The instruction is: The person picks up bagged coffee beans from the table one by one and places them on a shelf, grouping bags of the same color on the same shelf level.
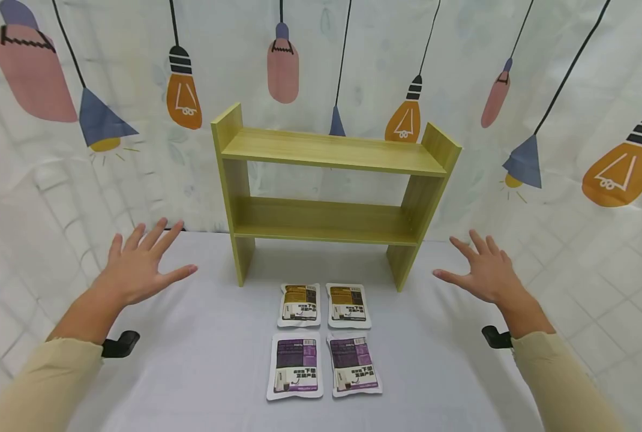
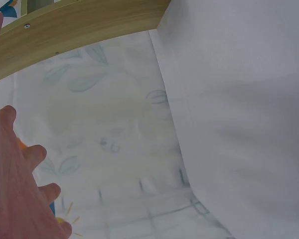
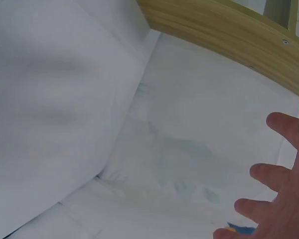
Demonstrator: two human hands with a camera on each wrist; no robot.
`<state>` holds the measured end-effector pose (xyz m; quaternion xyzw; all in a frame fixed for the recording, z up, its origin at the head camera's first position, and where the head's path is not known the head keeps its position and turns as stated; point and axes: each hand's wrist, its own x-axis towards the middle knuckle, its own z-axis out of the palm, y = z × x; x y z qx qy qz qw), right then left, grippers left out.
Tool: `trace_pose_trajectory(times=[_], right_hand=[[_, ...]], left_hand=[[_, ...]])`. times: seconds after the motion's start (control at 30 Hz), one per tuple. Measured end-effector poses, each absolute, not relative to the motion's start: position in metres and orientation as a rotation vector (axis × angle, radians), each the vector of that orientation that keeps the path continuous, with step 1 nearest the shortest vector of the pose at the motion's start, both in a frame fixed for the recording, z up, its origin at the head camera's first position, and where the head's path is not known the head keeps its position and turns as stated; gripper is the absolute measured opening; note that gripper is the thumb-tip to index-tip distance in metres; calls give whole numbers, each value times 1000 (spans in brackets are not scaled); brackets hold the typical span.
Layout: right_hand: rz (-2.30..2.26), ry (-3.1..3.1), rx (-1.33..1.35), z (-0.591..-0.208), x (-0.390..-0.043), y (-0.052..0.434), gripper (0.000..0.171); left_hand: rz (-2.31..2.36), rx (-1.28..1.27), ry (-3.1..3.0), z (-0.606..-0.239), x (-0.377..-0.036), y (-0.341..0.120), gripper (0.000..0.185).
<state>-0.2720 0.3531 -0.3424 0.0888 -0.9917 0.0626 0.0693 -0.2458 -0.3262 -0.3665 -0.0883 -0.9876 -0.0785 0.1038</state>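
yellow-green and wood-grained, the shelf (image 1: 326,221) stood upright on the white table (image 1: 202,372), before the patterned curtain (image 1: 234,72); it had two boards, and its side panels rose a little above the upper board.

in front of the shelf, four packets lay flat in two rows of two; the brown-labelled left packet (image 1: 299,306) and the brown-labelled right packet (image 1: 348,306) were nearer to the shelf, side by side with a small gap; the purple-labelled left packet (image 1: 296,367) and the purple-labelled right packet (image 1: 354,366) made the nearer row, and the right one of these lay slightly turned.

the left hand (image 1: 140,267) was to the left of the shelf, apart from it; its fingers were extended and spread widely, with the thumb pointing toward the shelf, and it gripped nothing; the right hand (image 1: 485,273) was on the opposite side, also apart from the shelf, with its fingers spread and nothing held in them.

each forearm wore a cream sleeve, and a black device showed near each wrist; in the left wrist view, one side panel crossed the top, with a small screw (image 2: 27,26) in it.
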Motion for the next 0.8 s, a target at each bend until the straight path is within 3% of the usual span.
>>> trace_pose_trajectory(times=[0.8], right_hand=[[355,-2890,358,-379,-253,331,92]], left_hand=[[-438,-332,-2777,-391,-236,-297,96]])
